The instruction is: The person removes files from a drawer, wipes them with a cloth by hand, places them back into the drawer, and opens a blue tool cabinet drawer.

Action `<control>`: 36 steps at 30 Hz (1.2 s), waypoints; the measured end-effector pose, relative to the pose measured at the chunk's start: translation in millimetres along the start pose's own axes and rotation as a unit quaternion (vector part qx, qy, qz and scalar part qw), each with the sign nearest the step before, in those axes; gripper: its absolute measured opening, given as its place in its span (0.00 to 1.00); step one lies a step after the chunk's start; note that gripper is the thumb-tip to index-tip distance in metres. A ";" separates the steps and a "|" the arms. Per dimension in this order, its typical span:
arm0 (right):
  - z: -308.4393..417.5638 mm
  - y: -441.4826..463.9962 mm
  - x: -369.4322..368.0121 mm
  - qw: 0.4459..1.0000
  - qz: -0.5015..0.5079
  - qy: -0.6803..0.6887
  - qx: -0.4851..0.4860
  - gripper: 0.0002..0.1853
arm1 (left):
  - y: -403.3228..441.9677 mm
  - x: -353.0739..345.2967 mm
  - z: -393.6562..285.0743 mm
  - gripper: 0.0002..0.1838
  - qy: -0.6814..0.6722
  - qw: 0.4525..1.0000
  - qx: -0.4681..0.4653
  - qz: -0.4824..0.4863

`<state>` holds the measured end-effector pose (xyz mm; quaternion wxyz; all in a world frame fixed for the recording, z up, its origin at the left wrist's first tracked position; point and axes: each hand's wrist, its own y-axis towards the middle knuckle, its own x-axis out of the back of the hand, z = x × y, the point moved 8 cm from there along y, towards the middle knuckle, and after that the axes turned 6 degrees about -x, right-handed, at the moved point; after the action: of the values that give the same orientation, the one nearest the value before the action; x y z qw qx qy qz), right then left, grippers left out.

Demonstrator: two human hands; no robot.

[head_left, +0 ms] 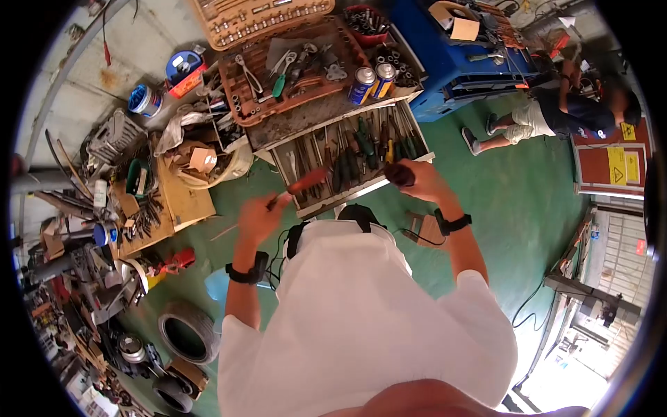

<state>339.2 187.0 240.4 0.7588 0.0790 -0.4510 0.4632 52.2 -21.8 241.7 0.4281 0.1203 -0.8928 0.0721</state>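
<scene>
My left hand (260, 219) is closed around a screwdriver (308, 181). Its red handle points up and right toward the drawer, and a thin shaft seems to run out below left of the fist. Over the drawer's right front corner, my right hand (426, 182) grips a dark brownish-red rounded object (399, 174), seen nearly end-on, so its kind is unclear. Below and beyond both hands is the open drawer (351, 192), holding several screwdrivers (365, 139) with dark, green and yellow handles. Black bands circle both wrists.
On the cabinet top lie an orange socket set case (233, 80) and two spray cans (362, 86). A blue cabinet (445, 76) stands to the right, with another person (570, 108) beyond it. Cluttered boxes (184, 194) and tires (189, 332) are at left.
</scene>
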 end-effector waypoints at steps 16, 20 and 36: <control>64.1 8.3 -58.4 0.856 -0.117 0.499 -0.071 0.25 | 19.2 -24.3 -18.4 0.29 -0.109 0.988 -0.101 0.046; 41.4 -20.5 -0.4 0.816 -0.285 0.494 -0.093 0.22 | 26.1 16.1 -11.9 0.27 -0.085 0.988 -0.118 -0.051; 149.1 43.4 -14.3 0.882 -0.215 0.414 0.066 0.21 | 8.7 53.6 -21.4 0.23 0.071 0.974 -0.153 -0.150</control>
<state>212.2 122.0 303.2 0.9504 0.0245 -0.0357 0.3079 33.3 -16.7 296.8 0.5099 0.1806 -0.8321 -0.1222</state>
